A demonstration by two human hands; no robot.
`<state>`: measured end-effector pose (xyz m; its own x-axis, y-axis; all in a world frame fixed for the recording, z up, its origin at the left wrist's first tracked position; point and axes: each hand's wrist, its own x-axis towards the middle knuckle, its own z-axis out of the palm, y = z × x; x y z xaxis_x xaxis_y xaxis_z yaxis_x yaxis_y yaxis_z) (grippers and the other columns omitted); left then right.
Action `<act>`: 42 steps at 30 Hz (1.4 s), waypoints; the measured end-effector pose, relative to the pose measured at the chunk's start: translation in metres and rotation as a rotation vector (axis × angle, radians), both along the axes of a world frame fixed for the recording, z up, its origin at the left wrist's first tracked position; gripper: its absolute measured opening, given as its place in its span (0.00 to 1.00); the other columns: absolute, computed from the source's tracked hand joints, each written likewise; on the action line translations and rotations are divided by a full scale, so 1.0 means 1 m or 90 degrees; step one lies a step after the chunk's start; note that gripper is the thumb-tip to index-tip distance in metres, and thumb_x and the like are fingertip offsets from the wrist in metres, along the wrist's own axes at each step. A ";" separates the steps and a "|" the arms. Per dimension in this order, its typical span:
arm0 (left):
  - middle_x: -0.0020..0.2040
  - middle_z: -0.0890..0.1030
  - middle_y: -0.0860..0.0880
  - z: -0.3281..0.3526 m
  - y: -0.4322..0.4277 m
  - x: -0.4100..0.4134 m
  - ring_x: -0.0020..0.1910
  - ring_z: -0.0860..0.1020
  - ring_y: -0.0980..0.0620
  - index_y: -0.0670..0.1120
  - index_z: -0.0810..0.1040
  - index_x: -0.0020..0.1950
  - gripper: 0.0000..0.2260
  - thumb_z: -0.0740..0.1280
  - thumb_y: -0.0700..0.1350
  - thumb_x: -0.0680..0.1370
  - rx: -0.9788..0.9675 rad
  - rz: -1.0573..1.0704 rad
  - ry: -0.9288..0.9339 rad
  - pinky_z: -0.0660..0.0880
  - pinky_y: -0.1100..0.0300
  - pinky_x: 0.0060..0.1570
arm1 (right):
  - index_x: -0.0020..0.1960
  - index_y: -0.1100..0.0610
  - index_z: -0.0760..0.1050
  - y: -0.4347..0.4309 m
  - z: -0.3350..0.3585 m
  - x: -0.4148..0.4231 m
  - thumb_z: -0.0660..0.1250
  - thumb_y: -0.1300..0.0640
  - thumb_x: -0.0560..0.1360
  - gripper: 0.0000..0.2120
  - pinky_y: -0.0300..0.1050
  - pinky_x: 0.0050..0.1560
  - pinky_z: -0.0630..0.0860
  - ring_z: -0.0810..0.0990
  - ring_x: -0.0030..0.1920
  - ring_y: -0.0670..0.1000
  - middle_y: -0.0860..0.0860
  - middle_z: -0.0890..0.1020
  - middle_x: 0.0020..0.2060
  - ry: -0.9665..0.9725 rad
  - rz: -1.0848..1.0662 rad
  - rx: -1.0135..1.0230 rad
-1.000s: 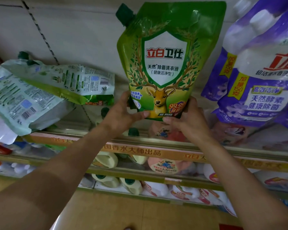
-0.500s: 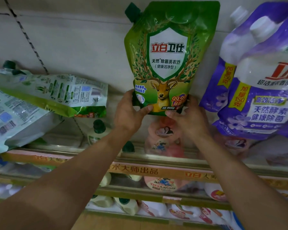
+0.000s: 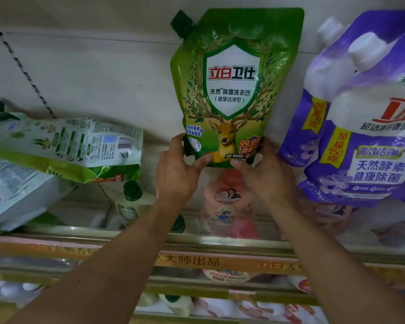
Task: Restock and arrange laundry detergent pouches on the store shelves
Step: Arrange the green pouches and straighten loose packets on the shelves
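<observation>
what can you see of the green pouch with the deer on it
The green pouch is glossy, crinkled film, upright, front facing out: white shield with Chinese lettering, leafy branches, a deer head. A dark green cap sits at its upper left corner. The left hand and right hand grip its bottom corners; purple pouches stand beside it.

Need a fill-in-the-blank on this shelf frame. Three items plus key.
1. The left hand and the right hand hold the green pouch by its ____ edge.
2. The animal printed on the front of that pouch is a ____.
3. The pouches standing to its right are mostly ____ in colour.

Missing words: bottom; deer; purple
</observation>
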<state>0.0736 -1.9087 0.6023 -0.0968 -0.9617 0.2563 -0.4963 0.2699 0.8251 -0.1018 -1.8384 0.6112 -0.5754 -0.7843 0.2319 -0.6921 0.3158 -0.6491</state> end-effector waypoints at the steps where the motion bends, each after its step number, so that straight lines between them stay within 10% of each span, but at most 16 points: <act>1: 0.55 0.82 0.52 0.000 0.000 0.000 0.59 0.78 0.46 0.54 0.70 0.72 0.31 0.75 0.62 0.72 -0.003 -0.004 -0.004 0.78 0.45 0.53 | 0.73 0.48 0.65 0.000 0.000 0.000 0.73 0.37 0.70 0.37 0.50 0.50 0.74 0.80 0.59 0.60 0.53 0.83 0.59 -0.003 -0.003 -0.003; 21: 0.45 0.70 0.66 -0.003 0.001 0.000 0.62 0.76 0.45 0.50 0.70 0.71 0.26 0.74 0.55 0.76 -0.026 0.011 0.019 0.76 0.47 0.56 | 0.76 0.47 0.61 0.001 -0.002 0.005 0.67 0.33 0.72 0.37 0.52 0.49 0.74 0.76 0.63 0.62 0.55 0.80 0.61 0.088 0.028 0.043; 31: 0.56 0.84 0.48 0.001 0.004 0.002 0.59 0.79 0.48 0.49 0.71 0.73 0.29 0.75 0.54 0.75 -0.022 -0.001 0.034 0.76 0.51 0.55 | 0.75 0.48 0.60 -0.001 -0.005 0.006 0.67 0.33 0.72 0.38 0.51 0.49 0.72 0.75 0.63 0.61 0.52 0.80 0.64 0.092 0.020 0.045; 38: 0.49 0.78 0.59 0.006 0.006 0.000 0.49 0.76 0.65 0.47 0.74 0.69 0.27 0.77 0.50 0.74 -0.014 -0.005 0.056 0.72 0.62 0.50 | 0.75 0.48 0.60 -0.002 -0.005 0.006 0.67 0.32 0.72 0.38 0.50 0.46 0.70 0.75 0.63 0.61 0.52 0.80 0.63 0.091 0.012 0.049; 42: 0.60 0.78 0.53 0.003 0.005 0.000 0.59 0.76 0.55 0.49 0.69 0.74 0.35 0.78 0.53 0.71 -0.019 0.008 0.058 0.76 0.52 0.57 | 0.74 0.49 0.61 -0.001 -0.002 0.008 0.67 0.33 0.72 0.37 0.51 0.48 0.72 0.75 0.64 0.61 0.54 0.80 0.63 0.089 0.013 0.054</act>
<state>0.0738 -1.9038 0.6056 -0.0597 -0.9543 0.2928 -0.4228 0.2899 0.8586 -0.0941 -1.8391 0.6089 -0.5259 -0.8155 0.2417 -0.7808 0.3502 -0.5173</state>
